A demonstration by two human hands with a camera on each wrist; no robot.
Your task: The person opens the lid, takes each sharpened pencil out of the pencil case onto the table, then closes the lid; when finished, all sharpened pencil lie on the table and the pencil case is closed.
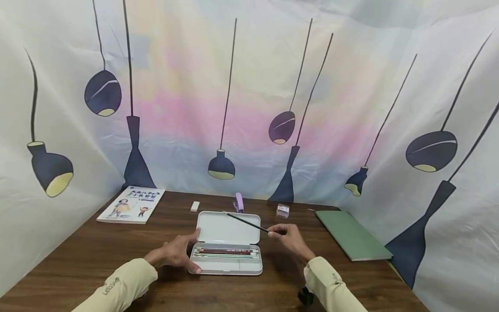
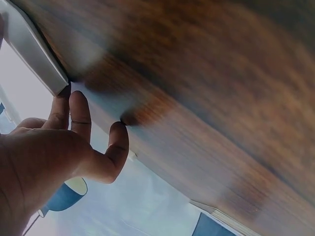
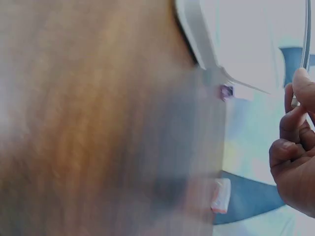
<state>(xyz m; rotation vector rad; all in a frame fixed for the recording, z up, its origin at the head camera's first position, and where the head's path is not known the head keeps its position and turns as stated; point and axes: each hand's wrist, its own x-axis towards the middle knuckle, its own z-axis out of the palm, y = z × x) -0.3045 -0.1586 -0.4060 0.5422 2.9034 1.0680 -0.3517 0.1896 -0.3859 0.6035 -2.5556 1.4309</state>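
An open white pencil case (image 1: pixel 226 272) lies on the table with its lid (image 1: pixel 222 229) raised at the back. Several pencils (image 1: pixel 226 251) lie in its rear compartment; the front compartments show white. My left hand (image 1: pixel 177 252) holds the case at its left side, thumb on the front corner and a finger by the lid. In the left wrist view, a fingertip touches the edge of the case (image 2: pixel 37 49). Thumb and fingers of my right hand (image 1: pixel 289 239) pinch a slim dark pencil (image 1: pixel 247 222) by one end. It slants up to the left in front of the lid.
Behind the case are a white eraser (image 1: pixel 195 206), a purple stapler (image 1: pixel 239 203) and a small clear packet (image 1: pixel 283 211). A picture book (image 1: pixel 132 206) lies at the back left, a green notebook (image 1: pixel 352 234) at the right. A printed curtain (image 1: pixel 249 95) hangs along the table's edges.
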